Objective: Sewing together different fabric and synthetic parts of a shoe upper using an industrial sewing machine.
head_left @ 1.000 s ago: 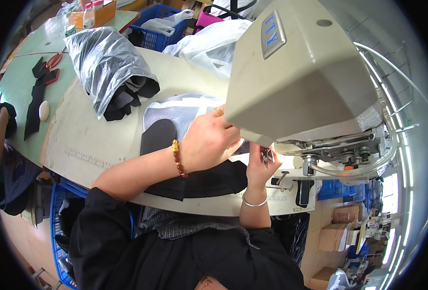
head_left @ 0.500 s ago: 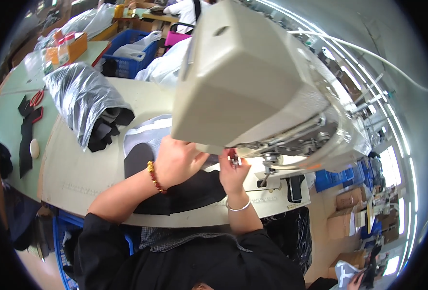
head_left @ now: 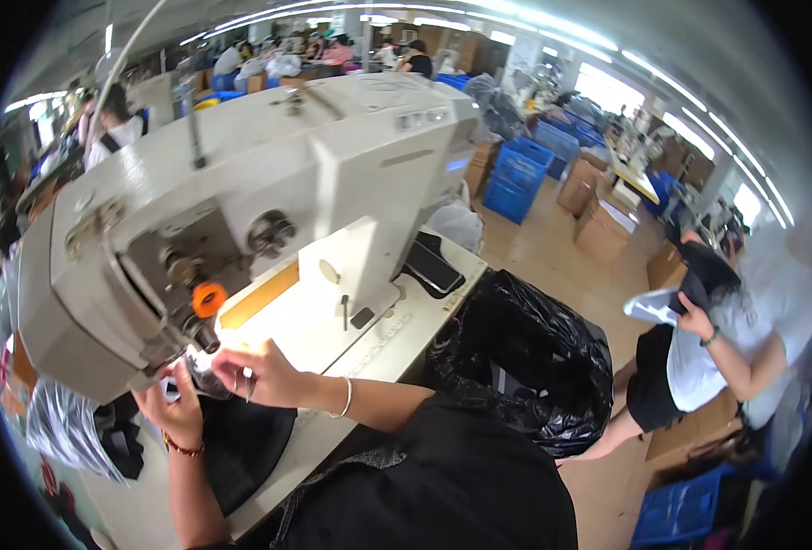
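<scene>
bright | ceiling strip lights (head_left: 553, 37) glare | fisheye bending edges | dark rim vignette | slight blur

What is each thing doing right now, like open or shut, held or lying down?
Left hand: resting on the black fabric, under the machine head.
Right hand: pinching a small metal tool.
Black fabric: lying flat on the table.
Sewing machine: upright.
Black rubbish bag: open.
Phone: lying flat, screen dark.
</scene>
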`<move>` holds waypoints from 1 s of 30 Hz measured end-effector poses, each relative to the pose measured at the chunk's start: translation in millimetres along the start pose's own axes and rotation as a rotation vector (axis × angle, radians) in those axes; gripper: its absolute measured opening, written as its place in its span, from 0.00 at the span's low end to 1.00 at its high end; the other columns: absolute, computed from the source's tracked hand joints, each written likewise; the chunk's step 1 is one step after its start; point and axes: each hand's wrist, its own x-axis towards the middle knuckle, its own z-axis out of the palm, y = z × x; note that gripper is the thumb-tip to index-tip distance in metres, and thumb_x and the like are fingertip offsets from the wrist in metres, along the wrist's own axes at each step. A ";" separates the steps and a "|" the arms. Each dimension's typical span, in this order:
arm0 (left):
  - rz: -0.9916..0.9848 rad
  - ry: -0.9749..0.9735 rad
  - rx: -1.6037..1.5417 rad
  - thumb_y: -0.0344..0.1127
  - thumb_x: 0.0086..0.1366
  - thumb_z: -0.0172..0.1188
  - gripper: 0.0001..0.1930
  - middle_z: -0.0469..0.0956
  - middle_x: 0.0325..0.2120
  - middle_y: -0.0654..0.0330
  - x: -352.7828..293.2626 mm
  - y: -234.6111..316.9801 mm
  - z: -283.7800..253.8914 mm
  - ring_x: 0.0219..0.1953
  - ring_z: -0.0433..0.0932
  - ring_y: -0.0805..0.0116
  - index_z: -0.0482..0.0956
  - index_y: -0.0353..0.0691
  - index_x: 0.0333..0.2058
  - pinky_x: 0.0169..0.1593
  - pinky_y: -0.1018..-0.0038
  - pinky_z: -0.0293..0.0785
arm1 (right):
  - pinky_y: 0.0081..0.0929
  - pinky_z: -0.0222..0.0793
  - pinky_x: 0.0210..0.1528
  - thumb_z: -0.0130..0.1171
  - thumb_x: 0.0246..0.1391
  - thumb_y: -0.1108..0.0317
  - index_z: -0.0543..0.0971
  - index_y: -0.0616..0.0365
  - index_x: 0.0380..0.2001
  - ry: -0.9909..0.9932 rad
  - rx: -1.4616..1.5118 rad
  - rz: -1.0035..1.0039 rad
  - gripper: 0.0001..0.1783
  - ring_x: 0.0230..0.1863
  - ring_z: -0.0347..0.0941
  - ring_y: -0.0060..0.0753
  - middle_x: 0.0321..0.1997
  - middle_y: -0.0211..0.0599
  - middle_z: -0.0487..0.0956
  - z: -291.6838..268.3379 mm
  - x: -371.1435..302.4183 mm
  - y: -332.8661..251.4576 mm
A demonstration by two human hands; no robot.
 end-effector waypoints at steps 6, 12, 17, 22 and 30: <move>-0.525 -0.077 -0.527 0.27 0.70 0.54 0.12 0.79 0.34 0.58 -4.8 -47.0 10.0 0.33 0.78 0.71 0.70 0.31 0.50 0.42 0.73 0.75 | 0.32 0.67 0.23 0.61 0.42 0.77 0.73 0.55 0.25 -0.073 -0.131 -0.155 0.07 0.20 0.73 0.39 0.19 0.33 0.73 -18.3 -7.3 -7.3; -0.532 -0.247 -0.263 0.21 0.64 0.57 0.08 0.82 0.39 0.59 8.0 -58.6 4.9 0.40 0.79 0.69 0.80 0.27 0.41 0.46 0.72 0.76 | 0.29 0.68 0.24 0.63 0.46 0.78 0.77 0.54 0.27 -0.174 -0.073 -0.060 0.07 0.18 0.71 0.34 0.18 0.33 0.72 -17.1 -16.1 -0.3; -0.426 -0.134 -0.210 0.24 0.57 0.64 0.07 0.82 0.32 0.59 12.8 4.1 -3.2 0.31 0.78 0.73 0.81 0.34 0.36 0.35 0.74 0.75 | 0.19 0.70 0.26 0.62 0.53 0.78 0.81 0.59 0.34 -0.157 0.075 0.142 0.05 0.22 0.74 0.16 0.22 0.30 0.78 -13.2 -24.8 3.1; -0.535 -0.027 -0.553 0.21 0.63 0.63 0.13 0.80 0.41 0.58 7.6 59.9 -3.4 0.37 0.78 0.74 0.74 0.32 0.46 0.35 0.78 0.78 | 0.13 0.63 0.26 0.60 0.54 0.79 0.79 0.62 0.31 -0.163 0.340 0.428 0.02 0.22 0.66 0.10 0.20 0.21 0.73 -13.0 -29.1 -0.3; 0.067 -0.229 0.039 0.23 0.54 0.67 0.16 0.71 0.32 0.61 -4.9 76.8 -14.8 0.23 0.72 0.69 0.81 0.41 0.43 0.26 0.75 0.70 | 0.13 0.66 0.28 0.62 0.54 0.79 0.80 0.63 0.32 -0.147 0.303 0.374 0.02 0.24 0.70 0.10 0.21 0.25 0.76 -19.3 -27.8 -6.7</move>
